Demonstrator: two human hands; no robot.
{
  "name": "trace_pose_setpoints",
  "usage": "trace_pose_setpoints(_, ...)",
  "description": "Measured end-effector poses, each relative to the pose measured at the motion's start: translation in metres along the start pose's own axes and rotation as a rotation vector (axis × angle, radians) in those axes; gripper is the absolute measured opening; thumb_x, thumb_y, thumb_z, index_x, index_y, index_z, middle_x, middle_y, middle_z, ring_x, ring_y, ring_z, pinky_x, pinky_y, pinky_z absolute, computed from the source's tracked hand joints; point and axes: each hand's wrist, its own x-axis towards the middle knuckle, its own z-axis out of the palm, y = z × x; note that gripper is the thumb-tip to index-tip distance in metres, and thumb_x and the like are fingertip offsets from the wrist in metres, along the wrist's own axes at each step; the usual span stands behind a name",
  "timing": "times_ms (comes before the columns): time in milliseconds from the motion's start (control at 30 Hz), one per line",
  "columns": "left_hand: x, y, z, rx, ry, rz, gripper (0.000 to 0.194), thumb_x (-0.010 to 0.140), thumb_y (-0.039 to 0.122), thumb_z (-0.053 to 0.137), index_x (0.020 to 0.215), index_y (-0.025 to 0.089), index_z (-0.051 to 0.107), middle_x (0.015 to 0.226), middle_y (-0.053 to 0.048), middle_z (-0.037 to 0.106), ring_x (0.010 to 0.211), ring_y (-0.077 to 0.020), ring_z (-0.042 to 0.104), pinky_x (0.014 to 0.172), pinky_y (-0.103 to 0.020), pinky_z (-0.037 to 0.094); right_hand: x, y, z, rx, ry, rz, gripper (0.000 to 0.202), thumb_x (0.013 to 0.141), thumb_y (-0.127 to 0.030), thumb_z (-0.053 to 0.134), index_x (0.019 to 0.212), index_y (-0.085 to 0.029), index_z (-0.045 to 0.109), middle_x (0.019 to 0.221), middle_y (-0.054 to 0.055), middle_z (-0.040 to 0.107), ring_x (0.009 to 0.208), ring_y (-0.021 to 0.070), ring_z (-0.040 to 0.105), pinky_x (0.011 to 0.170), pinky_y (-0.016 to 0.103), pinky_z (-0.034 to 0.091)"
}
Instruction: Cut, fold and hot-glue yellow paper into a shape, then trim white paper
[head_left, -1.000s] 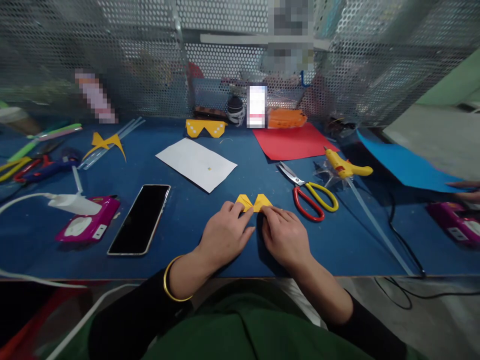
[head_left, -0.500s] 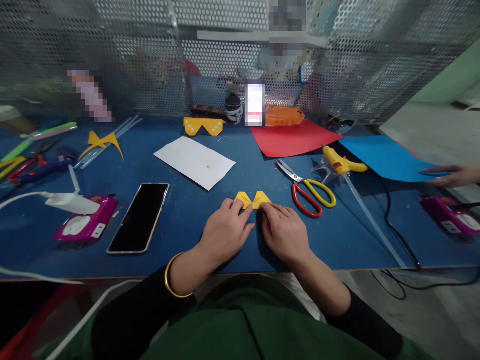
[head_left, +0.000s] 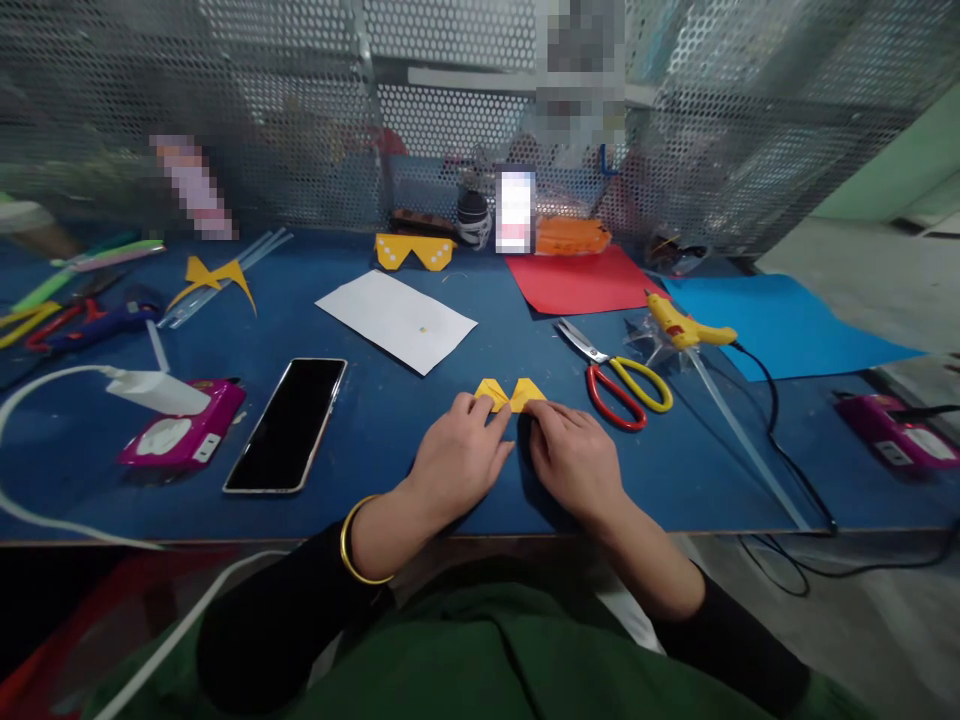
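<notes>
A small piece of folded yellow paper (head_left: 527, 391) lies on the blue table in front of me, its two angled lobes pointing away. My left hand (head_left: 459, 455) presses its fingertips on the paper's left part. On the right part rest the curled fingers of my right hand (head_left: 576, 455), which hide that lower edge. Scissors (head_left: 616, 372) with one red and one yellow handle lie half open to the right of my hands. Beyond my hands is a white sheet (head_left: 397, 320) with a tiny speck on it.
A phone (head_left: 287, 425) and a purple power socket (head_left: 184, 425) lie at left. Farther back are yellow paper glasses (head_left: 415, 252), a lit phone (head_left: 515, 212), red paper (head_left: 577, 282) and blue paper (head_left: 787, 325). A yellow glue gun (head_left: 686, 325) trails its cord to the right.
The other person's hand at the far right has left the view, and the blue paper there has shifted. My view has moved slightly; both my hands stay on the folded paper.
</notes>
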Motion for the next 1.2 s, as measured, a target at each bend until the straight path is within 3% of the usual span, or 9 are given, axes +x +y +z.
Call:
trace_pose_setpoints(733,-0.001,0.003,0.002,0.024,-0.059,0.015,0.045,0.099,0.026,0.050,0.141,0.012,0.054,0.120,-0.017,0.062,0.102,-0.0305,0.054,0.085,-0.045,0.055,-0.002,-0.001,0.000,-0.041,0.036,-0.063,0.025,0.097,-0.013,0.048,0.113,-0.005,0.066,0.103,0.016,0.079,0.096,0.0251,0.075,0.081,0.035,0.054)
trace_pose_setpoints(933,-0.003,0.001,0.004,0.002,0.001,0.013,0.044,0.097,0.028,0.054,0.138,0.012,0.056,0.122,-0.016,0.063,0.104,-0.0300,0.056,0.086,-0.044,0.056,-0.002,-0.003,-0.007,-0.060,0.003,-0.096,0.026,0.097,-0.009,0.051,0.120,-0.002,0.063,0.108,0.016,0.078,0.104,0.0241,0.073,0.085,0.034,0.053)
trace_pose_setpoints(1200,-0.006,-0.005,-0.002,0.064,0.090,0.022,0.036,0.097,0.026,0.052,0.120,0.001,0.065,0.106,-0.019,0.069,0.097,-0.0302,0.062,0.087,-0.047,0.057,-0.006,-0.002,-0.014,-0.158,-0.028,-0.033,0.025,0.098,-0.010,0.054,0.118,0.000,0.064,0.109,0.019,0.077,0.102,0.0247,0.074,0.094,0.037,0.050)
